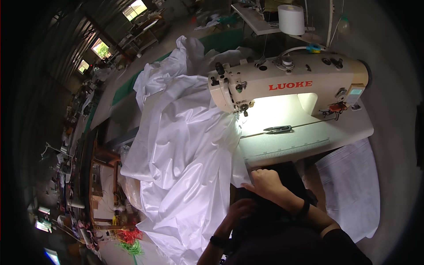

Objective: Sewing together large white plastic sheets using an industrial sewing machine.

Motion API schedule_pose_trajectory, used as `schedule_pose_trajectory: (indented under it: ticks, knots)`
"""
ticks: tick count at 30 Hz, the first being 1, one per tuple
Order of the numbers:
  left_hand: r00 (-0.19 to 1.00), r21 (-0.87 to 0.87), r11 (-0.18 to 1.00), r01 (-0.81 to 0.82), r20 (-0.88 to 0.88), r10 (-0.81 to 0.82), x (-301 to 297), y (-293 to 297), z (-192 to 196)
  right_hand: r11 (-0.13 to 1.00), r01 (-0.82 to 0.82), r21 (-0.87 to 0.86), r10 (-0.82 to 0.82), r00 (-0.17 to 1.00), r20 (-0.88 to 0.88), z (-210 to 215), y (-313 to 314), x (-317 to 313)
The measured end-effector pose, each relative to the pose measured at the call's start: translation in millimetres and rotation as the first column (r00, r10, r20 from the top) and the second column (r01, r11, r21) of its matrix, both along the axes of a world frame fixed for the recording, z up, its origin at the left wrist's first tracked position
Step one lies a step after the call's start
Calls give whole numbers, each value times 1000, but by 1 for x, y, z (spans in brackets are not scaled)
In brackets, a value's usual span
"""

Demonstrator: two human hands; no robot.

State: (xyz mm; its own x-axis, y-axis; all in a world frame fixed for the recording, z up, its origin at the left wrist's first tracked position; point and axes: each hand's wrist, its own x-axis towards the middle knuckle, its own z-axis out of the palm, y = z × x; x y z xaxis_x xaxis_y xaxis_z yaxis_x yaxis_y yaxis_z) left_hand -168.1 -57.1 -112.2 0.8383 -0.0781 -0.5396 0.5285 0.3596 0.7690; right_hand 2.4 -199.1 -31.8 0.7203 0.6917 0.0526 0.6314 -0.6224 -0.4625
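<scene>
A large heap of glossy white fabric (176,145) drapes over the left side of a sewing machine (282,79) and hangs down toward my lap. Its right edge runs up under the machine's lit needle area. My right hand (266,182) is closed at the table's front edge, thumb and fingers pinching the fabric's lower right edge. Below it, in shadow beside the fabric, is my left hand (242,208); its fingers are too dark to make out. Thread snips (279,129) lie on the machine bed, right of the needle.
White fabric (351,185) hangs at the right below the table (309,141). A white thread cone (291,20) stands behind the machine. Red and green strips (130,238) lie at lower left, near a wooden frame (95,185). Another table (256,20) is at the back.
</scene>
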Motion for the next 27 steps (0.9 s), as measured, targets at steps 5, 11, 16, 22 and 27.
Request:
schedule_pose_trajectory:
  ticks: [5,11,16,22,27]
  knots:
    - [537,404,405,-820,302,788,-55,58,-55,884,-71,462,191,957,-219,-32,23,-15]
    - [445,468,101,-878,720,533,46,172,117,851,-141,505,466,646,-605,-24,-21,-21]
    - [591,541,246,-804,684,428,147,175,238,882,95,462,451,119,-884,-21,-85,-61]
    - [600,702,504,-503,703,-381,103,55,190,933,25,360,352,160,-922,-12,-96,-80]
    - [803,880,270,-391,470,-367,57,49,87,784,-119,610,581,487,-652,21,-101,-83]
